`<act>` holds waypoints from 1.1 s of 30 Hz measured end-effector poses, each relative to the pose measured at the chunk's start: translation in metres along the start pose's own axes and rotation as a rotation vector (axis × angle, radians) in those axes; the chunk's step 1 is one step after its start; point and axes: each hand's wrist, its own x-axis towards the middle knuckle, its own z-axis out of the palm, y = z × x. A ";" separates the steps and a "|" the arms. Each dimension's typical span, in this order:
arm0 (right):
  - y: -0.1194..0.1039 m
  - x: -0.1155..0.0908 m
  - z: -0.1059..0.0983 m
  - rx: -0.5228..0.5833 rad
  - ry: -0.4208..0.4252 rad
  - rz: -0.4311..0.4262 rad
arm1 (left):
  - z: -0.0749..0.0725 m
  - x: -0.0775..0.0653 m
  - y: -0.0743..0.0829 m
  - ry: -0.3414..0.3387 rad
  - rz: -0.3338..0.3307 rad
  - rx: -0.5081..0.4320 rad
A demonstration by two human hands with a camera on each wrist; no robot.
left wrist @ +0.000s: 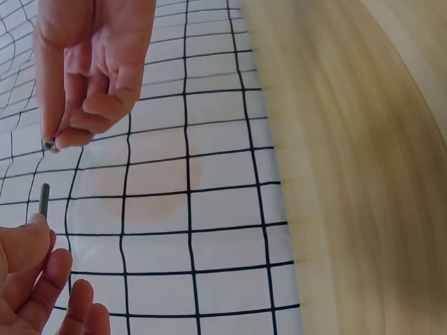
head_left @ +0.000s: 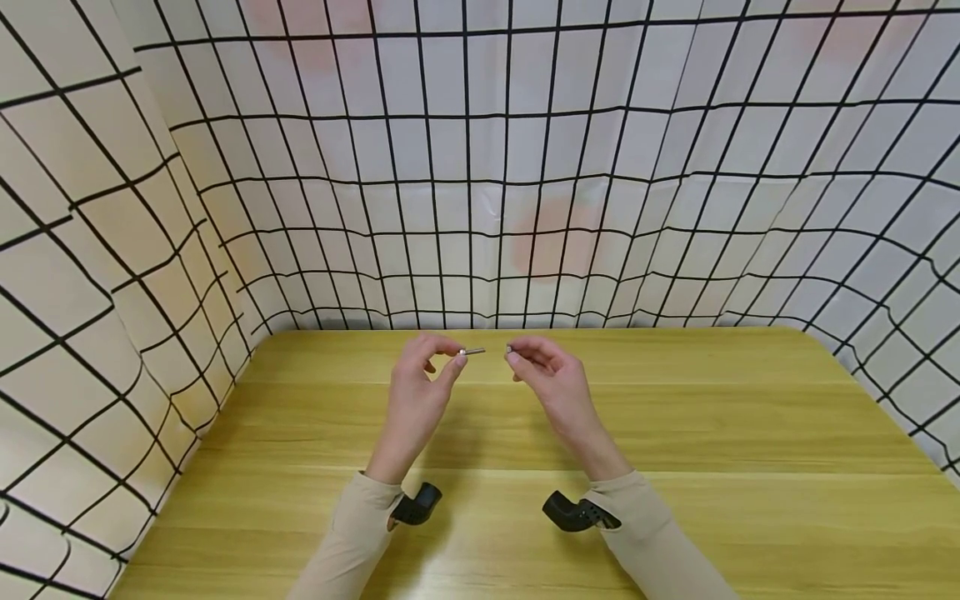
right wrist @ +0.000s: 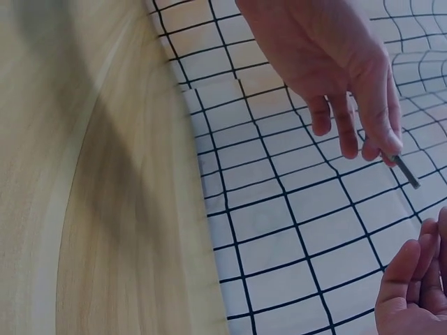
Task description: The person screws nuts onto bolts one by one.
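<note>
My left hand (head_left: 417, 392) pinches a small metal bolt (head_left: 475, 351) by its head end between thumb and fingertip, with the thin shank pointing right. Facing it, my right hand (head_left: 557, 385) pinches a small metal nut (head_left: 509, 349) between thumb and index finger. A short gap separates the bolt's tip from the nut. In the left wrist view the bolt (left wrist: 44, 201) points up toward the nut (left wrist: 49, 145). The right wrist view shows the shank of the bolt (right wrist: 407, 172) beyond the left fingertips; the nut is hidden there.
Both hands are above a wooden table (head_left: 720, 417). White sheeting with a black grid (head_left: 487, 200) stands behind the table and along its sides. A black wrist mount (head_left: 417, 504) sits at the left sleeve, another black mount (head_left: 573, 512) at the right.
</note>
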 end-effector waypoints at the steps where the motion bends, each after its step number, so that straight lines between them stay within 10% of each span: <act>1: 0.000 -0.001 0.001 -0.007 -0.003 0.001 | 0.000 -0.001 0.001 -0.002 -0.003 -0.001; 33: -0.001 -0.008 0.006 -0.055 -0.063 -0.018 | 0.007 -0.008 0.009 -0.036 0.029 -0.029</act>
